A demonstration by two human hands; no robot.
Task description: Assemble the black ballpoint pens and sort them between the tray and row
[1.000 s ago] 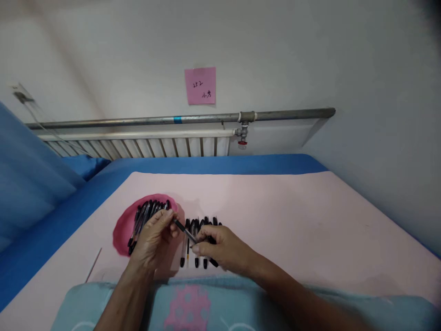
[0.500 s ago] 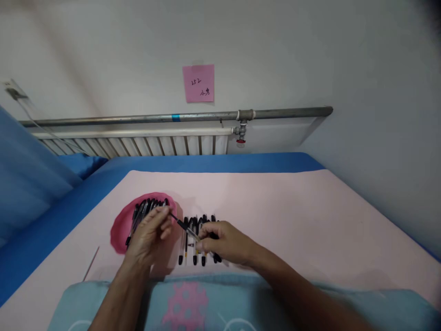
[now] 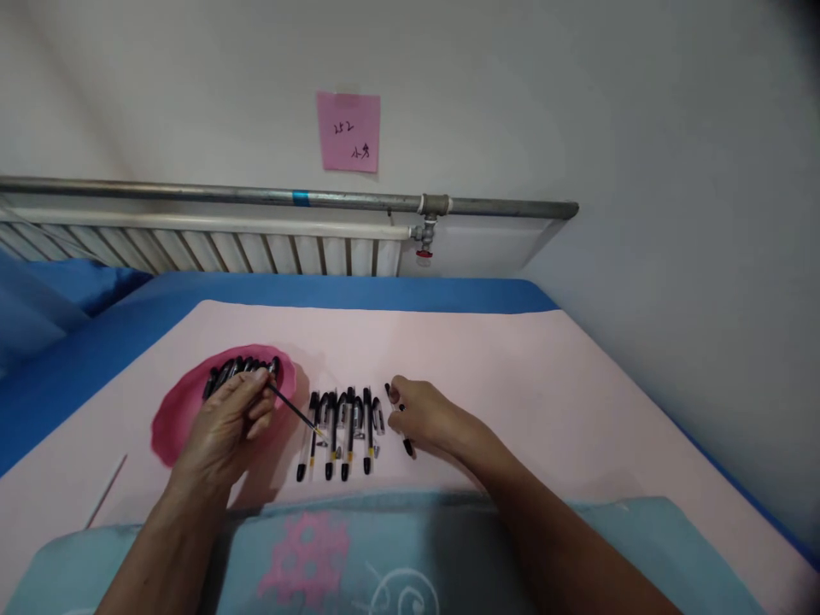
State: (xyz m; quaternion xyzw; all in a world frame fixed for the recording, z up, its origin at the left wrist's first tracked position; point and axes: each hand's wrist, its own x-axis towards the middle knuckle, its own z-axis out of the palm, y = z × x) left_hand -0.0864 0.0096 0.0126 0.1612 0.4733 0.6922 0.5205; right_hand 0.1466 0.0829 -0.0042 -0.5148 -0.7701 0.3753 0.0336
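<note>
My left hand (image 3: pixel 221 427) is closed in a pinch on one end of a thin black pen refill (image 3: pixel 295 412). The refill slants down to the right, and its yellowish end lies in front of the row of pen parts. Black-ended clear pens (image 3: pixel 348 436), caps and refills lie side by side on the pink tabletop. Just right of that row, my right hand (image 3: pixel 430 416) has its fingers closed on a pen barrel (image 3: pixel 407 445) down at the tabletop. Those fingers hide the barrel's middle.
A pink bowl (image 3: pixel 167 427) with several black pens (image 3: pixel 237 367) stands at left, partly behind my left hand. A thin white stick (image 3: pixel 106 491) lies at front left. Radiator (image 3: pixel 288 252), pipe (image 3: pixel 359 202) and a pink note (image 3: pixel 349 132) are at the wall.
The refill and the pen barrel, in line between my hands before, are now apart. My right hand has moved right and lowered the barrel beside the row. The view has shifted right.
</note>
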